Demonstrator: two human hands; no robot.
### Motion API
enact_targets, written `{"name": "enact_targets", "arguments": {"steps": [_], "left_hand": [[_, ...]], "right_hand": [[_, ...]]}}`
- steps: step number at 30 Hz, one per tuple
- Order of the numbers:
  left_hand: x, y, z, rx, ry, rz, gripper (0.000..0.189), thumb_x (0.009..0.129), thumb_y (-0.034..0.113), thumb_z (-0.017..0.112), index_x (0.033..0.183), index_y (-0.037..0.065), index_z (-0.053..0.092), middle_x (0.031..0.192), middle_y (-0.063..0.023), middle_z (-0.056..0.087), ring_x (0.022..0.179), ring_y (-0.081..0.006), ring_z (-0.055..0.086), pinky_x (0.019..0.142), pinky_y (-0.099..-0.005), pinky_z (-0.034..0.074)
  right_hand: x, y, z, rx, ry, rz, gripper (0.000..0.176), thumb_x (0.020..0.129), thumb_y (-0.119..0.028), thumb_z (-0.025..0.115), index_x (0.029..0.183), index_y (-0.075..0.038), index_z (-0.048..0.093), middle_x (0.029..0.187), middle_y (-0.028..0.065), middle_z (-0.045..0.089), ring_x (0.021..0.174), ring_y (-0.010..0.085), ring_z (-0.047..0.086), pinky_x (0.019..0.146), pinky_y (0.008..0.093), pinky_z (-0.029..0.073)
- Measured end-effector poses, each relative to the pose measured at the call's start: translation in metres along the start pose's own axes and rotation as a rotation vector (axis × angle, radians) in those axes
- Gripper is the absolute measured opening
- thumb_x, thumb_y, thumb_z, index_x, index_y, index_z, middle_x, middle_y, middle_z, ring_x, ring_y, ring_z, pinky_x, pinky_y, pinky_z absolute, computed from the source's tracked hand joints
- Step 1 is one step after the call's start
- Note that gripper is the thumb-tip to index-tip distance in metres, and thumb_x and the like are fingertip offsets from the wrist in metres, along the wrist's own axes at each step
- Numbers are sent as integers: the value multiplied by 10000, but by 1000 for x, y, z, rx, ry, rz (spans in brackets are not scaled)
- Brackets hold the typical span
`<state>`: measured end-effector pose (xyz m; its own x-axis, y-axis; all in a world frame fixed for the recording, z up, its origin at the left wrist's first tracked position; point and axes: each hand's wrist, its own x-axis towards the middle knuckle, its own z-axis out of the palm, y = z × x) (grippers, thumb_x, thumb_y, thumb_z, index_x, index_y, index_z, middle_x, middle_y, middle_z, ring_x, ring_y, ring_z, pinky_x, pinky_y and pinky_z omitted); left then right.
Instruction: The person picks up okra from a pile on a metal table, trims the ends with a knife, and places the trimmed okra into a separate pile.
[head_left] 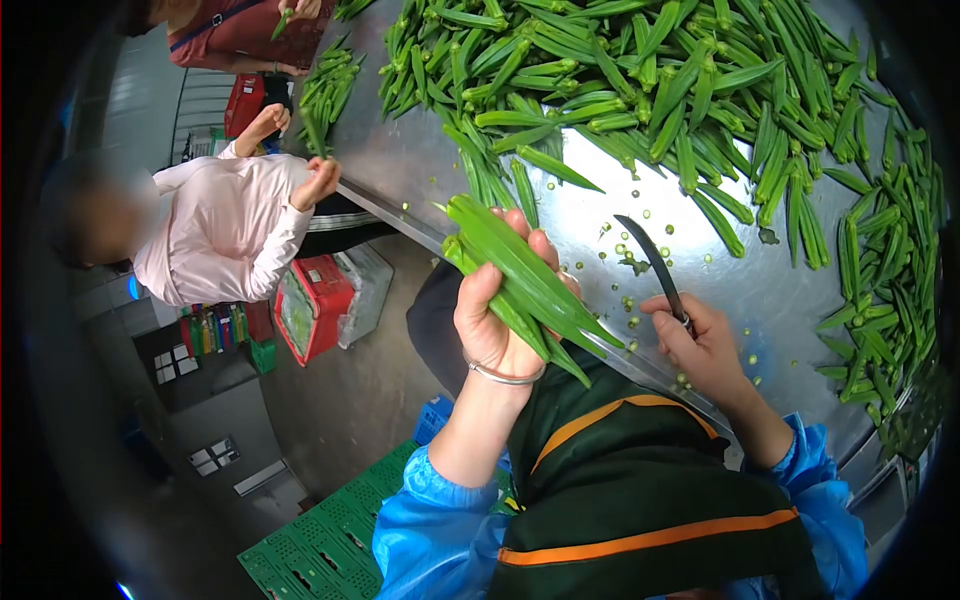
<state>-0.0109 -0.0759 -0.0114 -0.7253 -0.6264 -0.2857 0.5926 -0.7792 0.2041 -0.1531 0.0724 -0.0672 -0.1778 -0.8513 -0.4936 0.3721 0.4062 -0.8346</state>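
Note:
In my left hand [497, 325] are a few green okra pods [525, 270], held together with their tips pointing down to the right. A metal bangle circles that wrist. My right hand [700, 345] grips a small knife [655, 258] with a dark curved blade, which points up and left over the metal table [585, 175]. Small cut okra ends [632, 303] lie scattered around the knife. Beyond both hands spreads a large heap of okra [640, 70], and another line of okra [880, 260] runs along the right side.
A co-worker in a pale pink top [220, 225] stands at the left, holding an okra pod. Another person in dark red [235, 35] is farther up. On the floor are a red crate [318, 310] and green crates [325, 520]. The table edge runs just below my hands.

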Motion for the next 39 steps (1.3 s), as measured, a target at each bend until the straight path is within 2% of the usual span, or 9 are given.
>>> {"name": "enact_targets", "arguments": {"steps": [13, 19, 23, 26, 29, 33, 34, 37, 39], "left_hand": [[10, -24, 7, 18, -68, -50, 426, 790, 36, 540, 1188, 170, 469, 1198, -17, 533, 1127, -254, 496, 924, -498, 382], [44, -57, -39, 432, 391, -329, 368, 751, 155, 638, 1090, 70, 521, 985, -63, 597, 881, -228, 589, 728, -359, 484], [98, -152, -79, 530, 464, -563, 264, 701, 255, 688, 884, 75, 624, 765, -65, 616, 607, -159, 550, 543, -301, 455], [127, -218, 4, 804, 189, -663, 739, 694, 314, 714, 1268, -3, 374, 1249, -180, 449, 1116, -253, 454, 878, -380, 404], [134, -248, 39, 674, -353, -544, 886, 762, 206, 665, 1401, 63, 68, 1384, -218, 282, 1195, -260, 402, 942, -370, 382], [132, -166, -9, 1104, -219, -263, 545, 780, 105, 629, 1267, 52, 390, 1003, -128, 599, 898, -170, 583, 793, -293, 472], [126, -140, -39, 1108, -89, -96, 346, 788, 65, 603, 1119, 30, 509, 796, -44, 605, 778, -131, 582, 750, -271, 472], [102, 1, -105, 1826, 214, 904, 343, 718, -16, 558, 1055, 47, 534, 1030, -118, 534, 1003, -258, 482, 861, -357, 388], [91, 102, -102, 2217, 382, 1162, 416, 668, 68, 611, 1072, 40, 515, 1065, -145, 512, 1019, -323, 455, 913, -427, 305]], "right_hand": [[-24, -22, -14, 199, -29, -82, 213, 872, -136, 512, 1033, -14, 580, 702, -10, 535, 661, 35, 474, 586, 180, 369], [-45, -8, -25, 151, 286, -304, 187, 900, -129, 449, 1031, -22, 529, 697, 34, 506, 492, 36, 399, 397, 181, 318], [-78, 19, -31, 25, 268, -514, 167, 869, -147, 509, 958, -6, 511, 633, 59, 498, 532, 108, 447, 478, 229, 342], [-80, 20, -23, -145, 218, -725, 197, 886, -204, 483, 879, -8, 502, 564, 53, 463, 476, 118, 429, 455, 237, 367], [-73, 15, -8, -28, 231, -665, 218, 902, -235, 462, 855, -24, 488, 551, 42, 434, 448, 102, 405, 426, 232, 364], [-55, 15, -1, 235, 334, -380, 219, 891, -235, 483, 848, -21, 479, 543, 37, 439, 410, 87, 378, 394, 219, 329], [-50, 11, 3, 252, 344, -295, 220, 889, -234, 491, 849, -18, 478, 550, 38, 449, 412, 87, 384, 387, 224, 318], [-37, 19, 6, 256, 352, -109, 195, 888, -188, 497, 865, 6, 496, 566, 53, 467, 442, 87, 414, 416, 215, 341], [-25, 17, 14, 253, 327, -77, 169, 897, -159, 482, 874, 7, 505, 566, 46, 474, 447, 85, 424, 423, 208, 339]]}}
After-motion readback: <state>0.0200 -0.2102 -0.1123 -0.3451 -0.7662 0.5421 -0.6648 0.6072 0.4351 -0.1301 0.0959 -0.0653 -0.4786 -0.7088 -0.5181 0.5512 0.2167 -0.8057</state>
